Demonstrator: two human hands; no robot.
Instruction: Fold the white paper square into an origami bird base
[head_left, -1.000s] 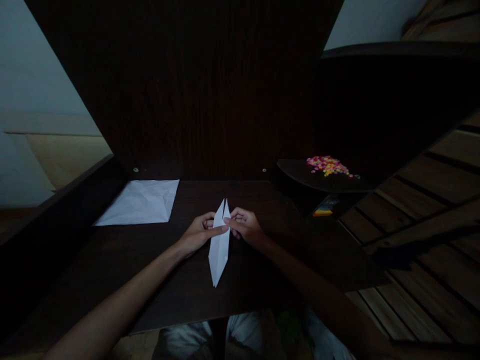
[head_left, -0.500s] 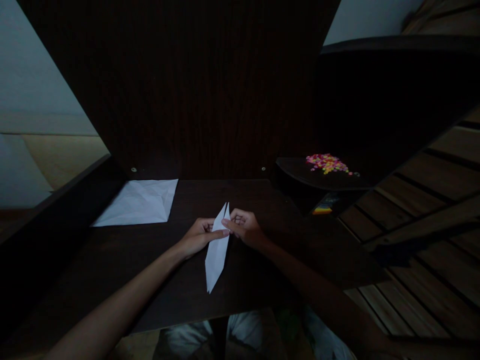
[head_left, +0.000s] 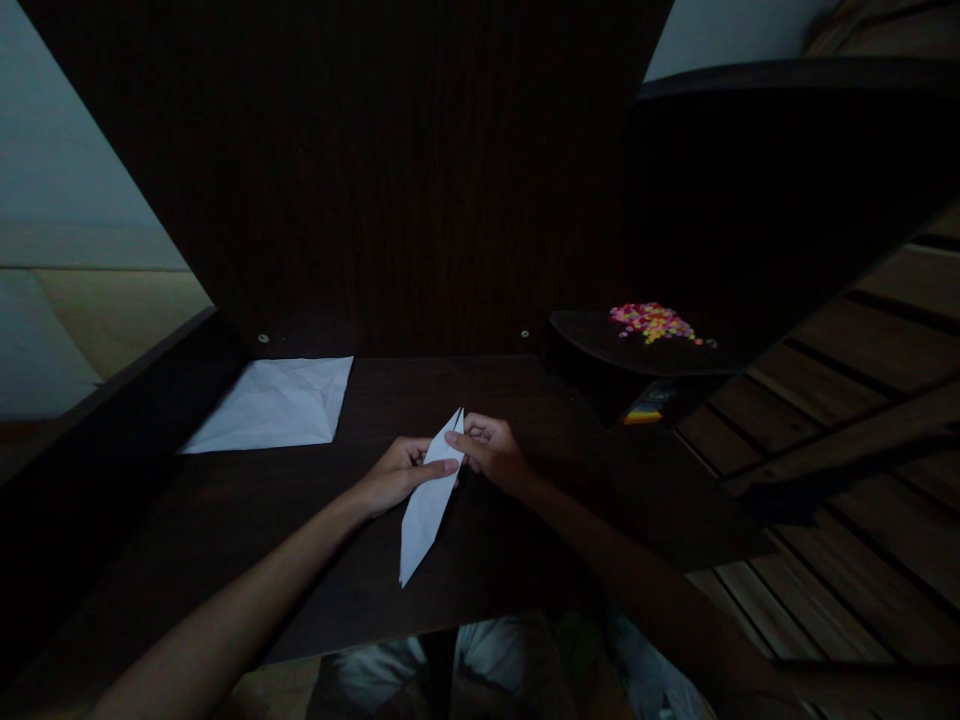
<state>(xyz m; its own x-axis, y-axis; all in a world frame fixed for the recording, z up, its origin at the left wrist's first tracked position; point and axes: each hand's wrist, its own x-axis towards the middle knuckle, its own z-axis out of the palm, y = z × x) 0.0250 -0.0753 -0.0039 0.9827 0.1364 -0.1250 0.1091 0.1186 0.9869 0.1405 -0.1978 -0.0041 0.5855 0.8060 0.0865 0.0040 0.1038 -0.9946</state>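
Observation:
A narrow white folded paper (head_left: 424, 522), pointed at both ends, is held slanting above the dark desk (head_left: 330, 580). Its far end splits into two tips; the near end leans to the left. My left hand (head_left: 399, 475) is closed on its left side, with the thumb lying across the front face. My right hand (head_left: 491, 453) pinches the upper right edge, its thumb on top and its fingers mostly behind the paper. Both hands are close together, near the middle of the desk.
A creased white sheet of paper (head_left: 274, 403) lies at the back left of the desk. Many small colourful pieces (head_left: 652, 322) are heaped on a corner shelf (head_left: 585, 338) at the right. A dark upright panel (head_left: 405, 200) closes off the back.
The folded paper has tilted a little more, its far end shifting right and its near end left. The gap between its far tips looks narrower. Both hands keep their hold.

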